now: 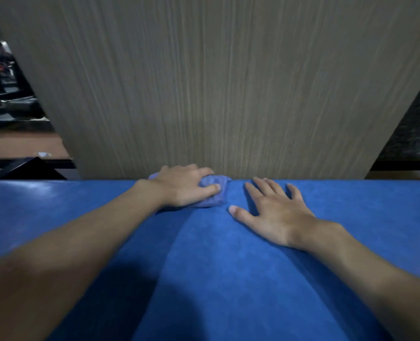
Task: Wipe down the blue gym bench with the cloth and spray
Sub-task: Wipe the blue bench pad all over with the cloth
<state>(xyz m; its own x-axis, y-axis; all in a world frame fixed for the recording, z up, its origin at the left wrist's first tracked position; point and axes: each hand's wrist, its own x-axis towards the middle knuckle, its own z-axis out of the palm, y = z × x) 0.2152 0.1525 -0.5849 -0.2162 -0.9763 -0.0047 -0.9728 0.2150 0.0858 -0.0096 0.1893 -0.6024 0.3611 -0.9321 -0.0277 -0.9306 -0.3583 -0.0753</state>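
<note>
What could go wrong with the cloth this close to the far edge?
The cloth sits at the far edge of the bench under the left hand; a push further could drop it behind, against the wood-grain panel. The right hand lies flat beside it, so a rightward stroke may bump it.

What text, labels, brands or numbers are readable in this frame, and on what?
None readable.
The blue bench, the cloth under the left hand and the wood-grain panel behind show no print.
The dark equipment at far left is too blurred to read.
</note>
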